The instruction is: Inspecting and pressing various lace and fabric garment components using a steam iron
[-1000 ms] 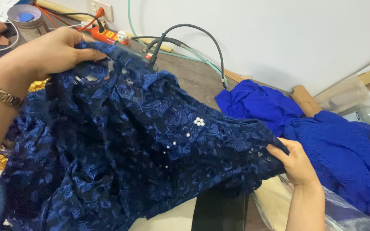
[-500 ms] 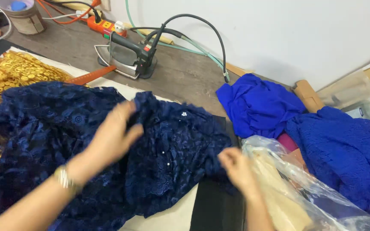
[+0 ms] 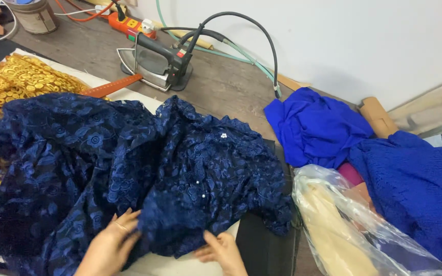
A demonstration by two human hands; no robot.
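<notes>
A dark navy lace garment (image 3: pixel 129 168) with small white beads lies bunched across the table. My left hand (image 3: pixel 109 246) rests on its near edge at the bottom, fingers curled into the lace. Just to its right, my right hand (image 3: pixel 224 251) pinches the garment's lower hem. Both hands sit close together at the front of the table.
A steam iron (image 3: pixel 155 62) with a black hose stands at the back. Gold lace fabric (image 3: pixel 16 82) lies at the left. Bright blue cloth (image 3: pixel 318 128) and a blue knit piece (image 3: pixel 415 179) lie at the right, by a clear plastic bag (image 3: pixel 344 230). An orange power strip (image 3: pixel 131 24) sits behind.
The garment was held up and spread a second ago, then came down onto the table. Both hands have moved to its near edge and now grip the hem.
</notes>
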